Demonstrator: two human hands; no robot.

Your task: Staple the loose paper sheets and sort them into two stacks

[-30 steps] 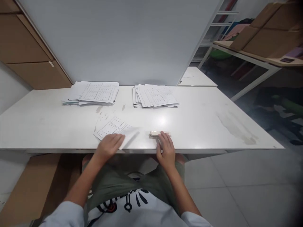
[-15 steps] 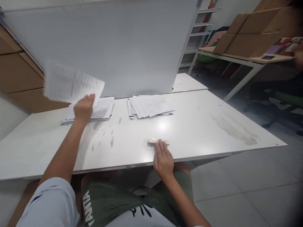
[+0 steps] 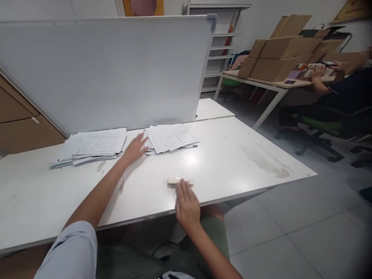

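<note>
My left hand point(image 3: 135, 149) reaches over the white table with its fingers spread, holding nothing. Its fingertips are at the left edge of the right-hand stack of printed sheets point(image 3: 171, 137); I cannot tell whether they touch it. Farther left, another stack of printed sheets point(image 3: 101, 142) lies loosely piled, some corners sticking out. Near the front edge, a small cream stapler point(image 3: 173, 181) lies flat on the table. My right hand point(image 3: 187, 205) rests with its fingers stretched out over the stapler's right part, covering some of it.
A whiteboard point(image 3: 110, 73) stands behind the stacks on the white table point(image 3: 221, 162), beside cardboard boxes point(image 3: 31, 133) at left. More boxes point(image 3: 273, 58) are piled on another table at right, where a person point(image 3: 343, 89) sits handling something.
My left hand has let go of a printed sheet, which now lies on the left pile, and moved right to the other stack. My right hand stays on the stapler. The view has shifted rightward.
</note>
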